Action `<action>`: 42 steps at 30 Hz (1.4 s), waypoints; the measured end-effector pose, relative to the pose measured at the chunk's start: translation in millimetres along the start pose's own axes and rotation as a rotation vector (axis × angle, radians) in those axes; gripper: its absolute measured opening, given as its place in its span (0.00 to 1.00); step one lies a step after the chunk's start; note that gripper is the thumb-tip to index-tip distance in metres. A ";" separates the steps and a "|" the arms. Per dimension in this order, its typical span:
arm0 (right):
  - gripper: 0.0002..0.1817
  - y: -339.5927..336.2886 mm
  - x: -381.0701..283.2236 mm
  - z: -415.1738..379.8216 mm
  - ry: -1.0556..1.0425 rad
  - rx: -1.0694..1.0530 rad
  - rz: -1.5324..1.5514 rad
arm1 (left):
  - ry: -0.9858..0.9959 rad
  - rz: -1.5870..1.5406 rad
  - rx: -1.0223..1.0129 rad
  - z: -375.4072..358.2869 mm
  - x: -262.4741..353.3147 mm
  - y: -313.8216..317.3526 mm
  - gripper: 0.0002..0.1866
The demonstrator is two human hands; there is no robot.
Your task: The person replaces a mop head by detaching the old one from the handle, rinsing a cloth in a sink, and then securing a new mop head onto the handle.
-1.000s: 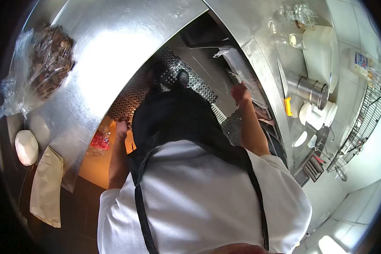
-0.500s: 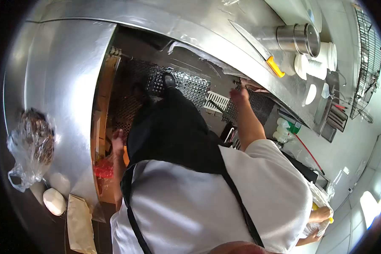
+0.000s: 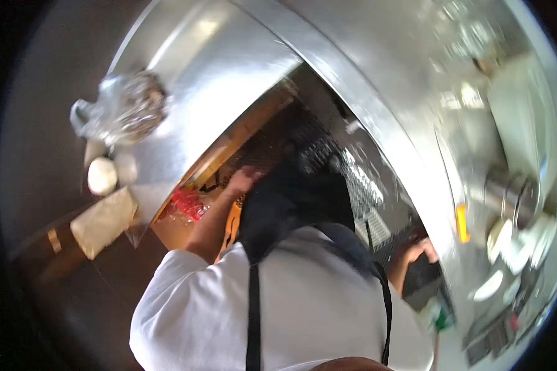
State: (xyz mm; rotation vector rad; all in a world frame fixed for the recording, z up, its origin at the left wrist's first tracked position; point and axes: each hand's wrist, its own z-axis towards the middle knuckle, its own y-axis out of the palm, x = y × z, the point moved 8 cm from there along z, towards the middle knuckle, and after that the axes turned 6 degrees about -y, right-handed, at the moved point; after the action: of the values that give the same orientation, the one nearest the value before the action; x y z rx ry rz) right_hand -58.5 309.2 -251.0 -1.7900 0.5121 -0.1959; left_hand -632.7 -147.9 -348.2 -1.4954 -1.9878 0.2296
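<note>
Low on the left, my left hand (image 3: 244,178) hangs beside the black apron (image 3: 297,198), its fingers loosely stretched with nothing in them. Crumpled red plastic (image 3: 189,204) lies below and left of that hand, by the wooden edge of the left counter. My right hand (image 3: 421,248) is out to the right, blurred, with loosely bent fingers and nothing held. It overlaps the rim of the right steel counter (image 3: 408,167) in this view. Nearest to it on that counter is a knife with a yellow handle (image 3: 462,223), its blade smeared by motion.
A clear plastic bag with brown contents (image 3: 127,111), a pale round item (image 3: 102,176) and a beige packet (image 3: 104,221) are on the left. Steel pots (image 3: 515,193) and white tubs (image 3: 526,244) stand on the right counter. A pale drain grate (image 3: 372,227) lies in the floor.
The view has turned, so the left counter's items shift up and right and the right counter swings down. My right hand now appears lower, near the counter rim; the other person's hands have left view.
</note>
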 end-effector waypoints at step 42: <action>0.29 -130.9 -210.0 -194.1 -1.308 -0.730 0.244 | 0.478 -0.493 -0.866 -202.9 339.0 103.7 0.22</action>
State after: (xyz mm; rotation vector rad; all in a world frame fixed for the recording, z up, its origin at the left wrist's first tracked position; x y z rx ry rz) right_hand -289.7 257.5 -44.2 -2.0561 -0.2074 1.4064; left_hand -485.1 150.5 -111.5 -1.2580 -2.0377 -1.2092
